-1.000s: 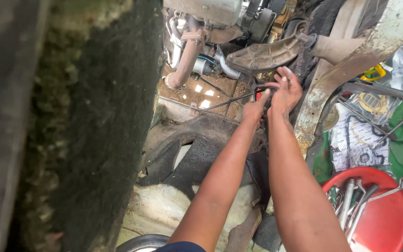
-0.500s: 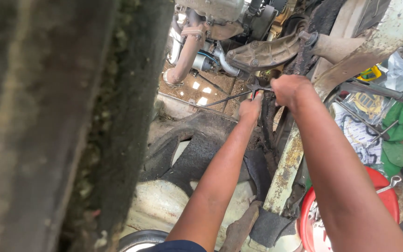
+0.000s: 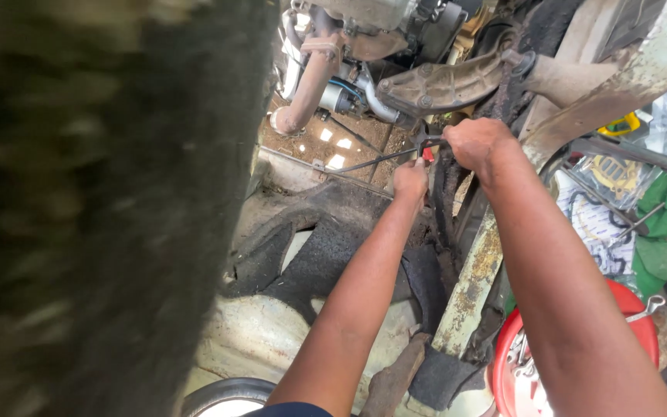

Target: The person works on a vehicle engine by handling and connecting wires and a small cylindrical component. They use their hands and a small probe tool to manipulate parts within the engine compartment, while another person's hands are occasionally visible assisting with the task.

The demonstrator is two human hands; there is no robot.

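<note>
Both my arms reach down into the underside of a vehicle. My left hand (image 3: pixel 411 181) is closed around a red-handled tool (image 3: pixel 428 154), whose metal jaws sit by a thin dark cable (image 3: pixel 364 162) running off to the left. My right hand (image 3: pixel 479 143) is a fist just to the right, gripping a dark part beside the tool; what it holds is hidden by the fingers. A grimy metal arm (image 3: pixel 445 81) lies just above both hands.
A rusty pipe (image 3: pixel 310 85) and a silver hose hang at top centre. A rusted frame rail (image 3: pixel 472 286) runs under my right arm. A red bowl (image 3: pixel 642 328) with wrenches sits lower right. A blurred dark mass (image 3: pixel 102 216) fills the left.
My right hand went from open fingers to a fist on the part beside the tool. The view shifted, and my right arm now covers more of the red bowl.
</note>
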